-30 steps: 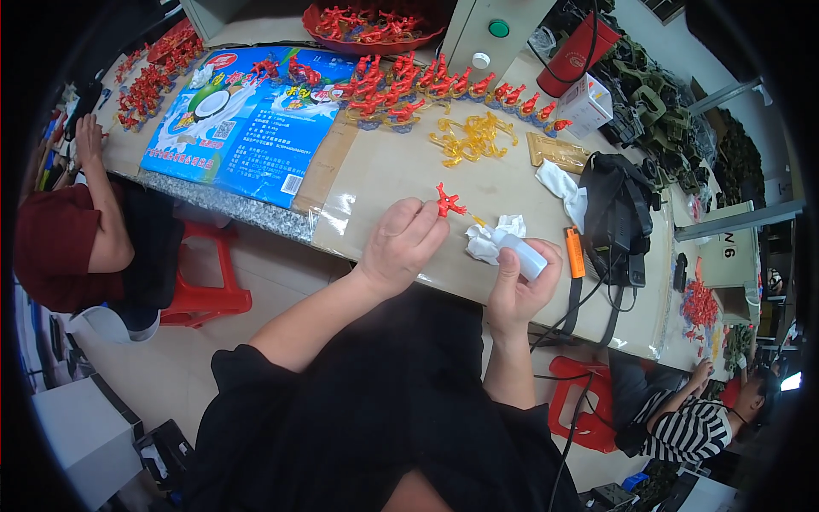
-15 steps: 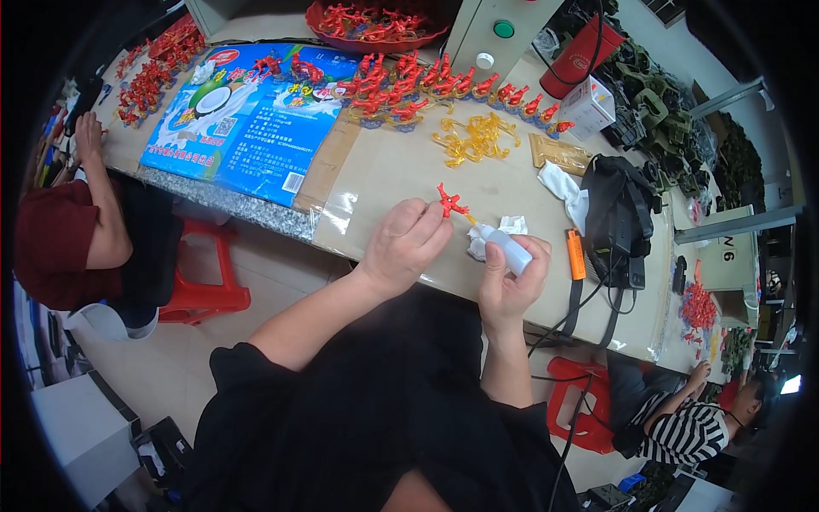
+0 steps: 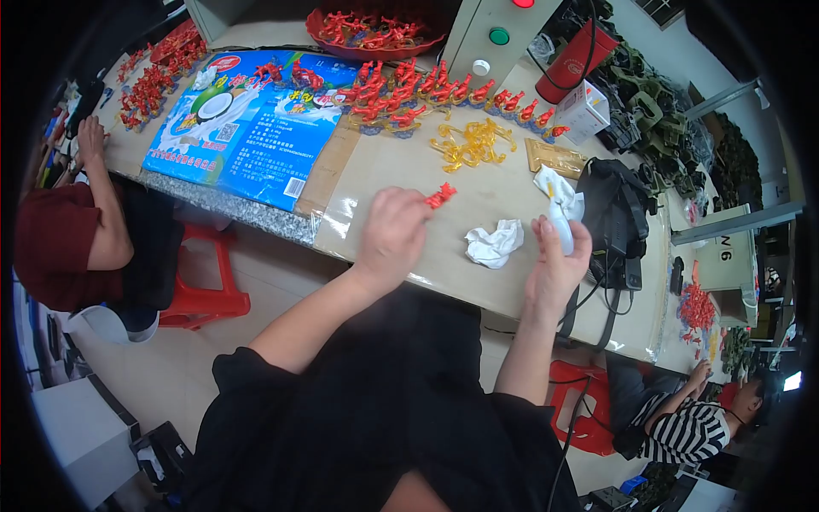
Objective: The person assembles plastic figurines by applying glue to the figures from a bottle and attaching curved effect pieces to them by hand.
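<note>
Red figure (image 3: 441, 195) pinched in left hand (image 3: 394, 230), right hand (image 3: 559, 256) gripping white bottle (image 3: 559, 229), now drawn apart.

Even overhead light is falling brightly; glare is showing on the table's (image 3: 478, 256) film (fisheye edges are bending, darkening), shadows staying soft

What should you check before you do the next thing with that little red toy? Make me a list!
1. Left hand grips the small red figure at the fingertips: ok.
2. Right hand holds a small white object: ok; what it is, cannot tell.
3. Figure and white object touching: not ok, they are apart.
4. Crumpled white tissue lies on the table between the hands, within reach: ok.
5. Rows of red figures standing upright at the far edge: ok.
</note>
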The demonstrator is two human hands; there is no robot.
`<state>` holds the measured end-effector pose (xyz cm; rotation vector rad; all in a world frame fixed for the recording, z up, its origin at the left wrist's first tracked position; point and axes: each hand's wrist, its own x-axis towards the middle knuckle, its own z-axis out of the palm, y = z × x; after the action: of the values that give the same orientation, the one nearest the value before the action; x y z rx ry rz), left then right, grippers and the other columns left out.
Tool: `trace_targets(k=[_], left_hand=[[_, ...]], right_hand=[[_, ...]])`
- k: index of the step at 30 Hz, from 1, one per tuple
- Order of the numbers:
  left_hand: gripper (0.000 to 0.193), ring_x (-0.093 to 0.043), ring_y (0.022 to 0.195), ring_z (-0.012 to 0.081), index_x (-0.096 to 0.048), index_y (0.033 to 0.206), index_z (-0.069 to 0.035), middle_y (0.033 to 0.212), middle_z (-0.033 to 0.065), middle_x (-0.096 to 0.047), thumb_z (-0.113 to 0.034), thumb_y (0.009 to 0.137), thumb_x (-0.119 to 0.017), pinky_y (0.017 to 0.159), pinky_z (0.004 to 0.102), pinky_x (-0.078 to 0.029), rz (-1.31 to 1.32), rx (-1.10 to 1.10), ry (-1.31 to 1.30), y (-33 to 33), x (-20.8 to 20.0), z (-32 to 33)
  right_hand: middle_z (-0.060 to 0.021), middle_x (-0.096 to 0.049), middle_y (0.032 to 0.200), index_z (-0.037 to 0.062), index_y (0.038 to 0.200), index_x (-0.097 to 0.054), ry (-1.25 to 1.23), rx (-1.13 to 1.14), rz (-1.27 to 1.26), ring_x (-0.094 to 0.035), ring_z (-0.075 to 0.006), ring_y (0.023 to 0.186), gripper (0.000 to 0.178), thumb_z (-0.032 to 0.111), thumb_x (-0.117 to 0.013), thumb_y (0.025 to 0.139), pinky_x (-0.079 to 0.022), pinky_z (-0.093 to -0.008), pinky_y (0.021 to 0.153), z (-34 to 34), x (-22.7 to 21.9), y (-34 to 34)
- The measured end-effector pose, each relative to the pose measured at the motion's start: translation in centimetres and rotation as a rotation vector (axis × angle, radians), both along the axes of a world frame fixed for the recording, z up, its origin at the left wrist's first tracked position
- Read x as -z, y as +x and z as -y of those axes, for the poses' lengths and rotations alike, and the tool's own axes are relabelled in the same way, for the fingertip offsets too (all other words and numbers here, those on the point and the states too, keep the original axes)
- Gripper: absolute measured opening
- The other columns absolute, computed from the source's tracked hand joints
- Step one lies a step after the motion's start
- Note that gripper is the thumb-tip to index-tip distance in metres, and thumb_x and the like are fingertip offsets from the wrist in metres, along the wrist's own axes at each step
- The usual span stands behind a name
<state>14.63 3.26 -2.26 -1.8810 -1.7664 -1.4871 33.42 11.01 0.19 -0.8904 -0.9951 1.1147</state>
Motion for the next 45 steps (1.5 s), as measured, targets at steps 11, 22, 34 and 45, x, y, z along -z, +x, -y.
trace_targets(k=[11, 22, 34, 45], left_hand=[[0.025, -0.055, 0.083, 0.0103, -0.047, 0.085, -0.006, 0.088, 0.004, -0.055, 0.007, 0.072, -0.063, 0.08, 0.0243, -0.044, 1.404, 0.524, -0.039, -1.7, 0.7, 0.3], [0.02, -0.053, 0.085, 0.0094, -0.05, 0.086, -0.005, 0.092, 0.004, -0.055, 0.004, 0.074, -0.063, 0.079, 0.0224, -0.042, 1.498, 0.661, 0.009, -2.5, 1.7, 0.4], [0.019, -0.052, 0.086, 0.0087, -0.051, 0.086, -0.005, 0.091, 0.0038, -0.055, 0.004, 0.074, -0.063, 0.08, 0.022, -0.041, 1.487, 0.669, -0.014, -2.5, 1.4, 0.3], [0.018, -0.052, 0.085, 0.0081, -0.051, 0.086, -0.004, 0.09, 0.0028, -0.055, 0.003, 0.075, -0.063, 0.078, 0.0214, -0.042, 1.474, 0.653, -0.007, -2.5, 1.6, 0.2]], right_hand=[[-0.0093, -0.055, 0.093, -0.0027, 0.098, -0.05, 0.075, 0.161, 0.665, -0.053, -0.0158, 0.084, 0.035, 0.008, -0.069, 0.07, -0.043, -0.0258, 0.073, -2.7, 2.2, 1.3], [-0.0159, -0.057, 0.083, -0.0001, 0.088, -0.059, 0.285, -0.136, 1.169, -0.057, -0.0302, 0.071, 0.013, 0.005, -0.055, 0.076, -0.046, -0.0358, 0.067, -4.1, -0.9, -7.1], [-0.0124, -0.058, 0.074, -0.0008, 0.079, -0.059, 0.008, -0.579, 1.454, -0.056, -0.0211, 0.064, 0.012, 0.009, -0.06, 0.072, -0.043, -0.03, 0.06, -4.4, -3.7, -6.3], [-0.0178, -0.06, 0.074, -0.0027, 0.078, -0.059, 0.035, -0.237, 1.408, -0.058, -0.032, 0.069, 0.024, 0.021, -0.058, 0.076, -0.046, -0.0375, 0.065, -3.3, -3.3, -7.2]])
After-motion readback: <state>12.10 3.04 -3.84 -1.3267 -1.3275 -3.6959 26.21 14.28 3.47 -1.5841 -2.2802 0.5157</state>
